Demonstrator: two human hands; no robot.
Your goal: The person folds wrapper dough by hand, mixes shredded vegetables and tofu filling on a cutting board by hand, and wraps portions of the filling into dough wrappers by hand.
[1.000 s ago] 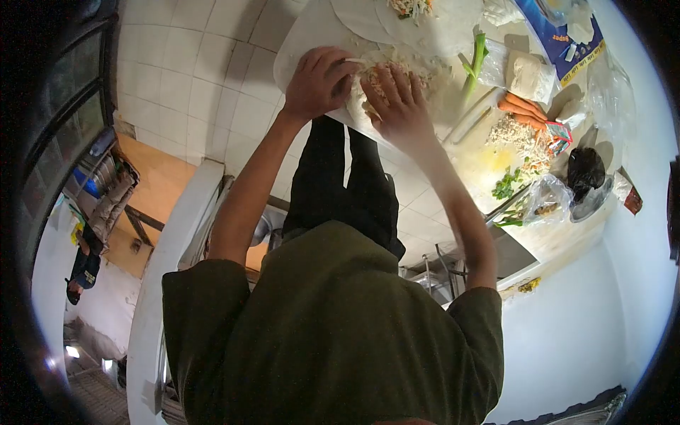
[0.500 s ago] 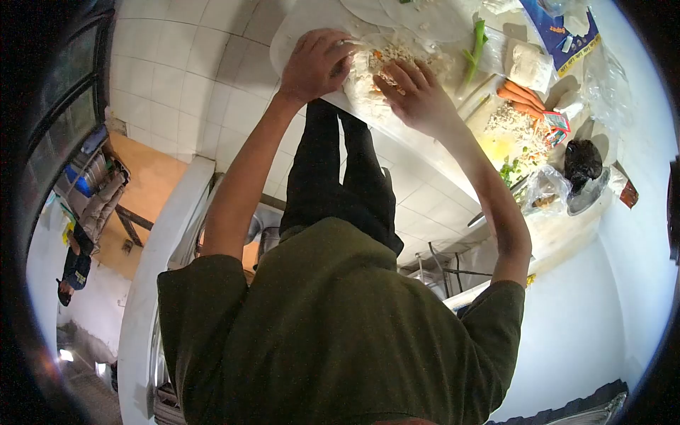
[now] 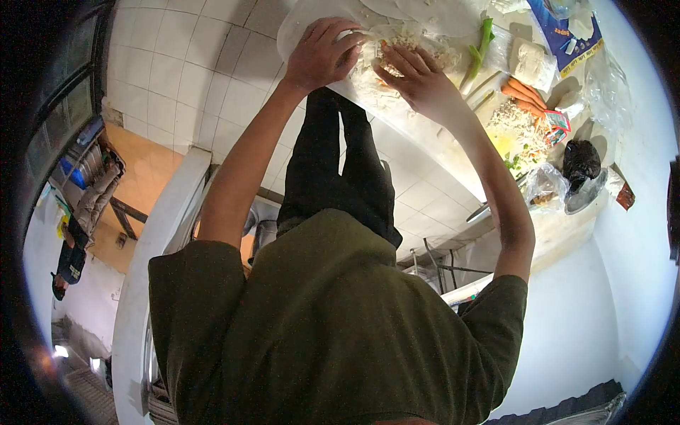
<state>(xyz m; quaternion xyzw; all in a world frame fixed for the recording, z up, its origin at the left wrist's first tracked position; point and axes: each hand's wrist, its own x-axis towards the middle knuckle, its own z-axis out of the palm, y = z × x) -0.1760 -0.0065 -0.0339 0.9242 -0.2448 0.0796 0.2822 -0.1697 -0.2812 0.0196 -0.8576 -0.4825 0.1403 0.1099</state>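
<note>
I'm watching the head feed, and the right hand point(image 3: 428, 85) is coming in more from the side now: its elbow is swinging wider than it was a second ago, and its fingers are angling across rather than pointing straight ahead. They're spreading loosely, lying over the pile of shreds point(image 3: 414, 37) and not closing around anything I can make out. That new angle is exposing orange bits beside the thumb, so I'm judging that the hand is now working the pile from its outer side. The left hand point(image 3: 322, 60) is staying opposite, thumb and fingers curling close together at the pile's left; I can't tell whether they're pinching the thin pale sheet point(image 3: 360, 81) or only resting there. The pile itself is sitting on the desk point(image 3: 397, 117), under the right fingers and just beyond the left ones. Off to the right of the right fingers, the green stalk point(image 3: 478, 57) is lying nearest, with the carrots point(image 3: 524, 92) sitting farther out.
</note>
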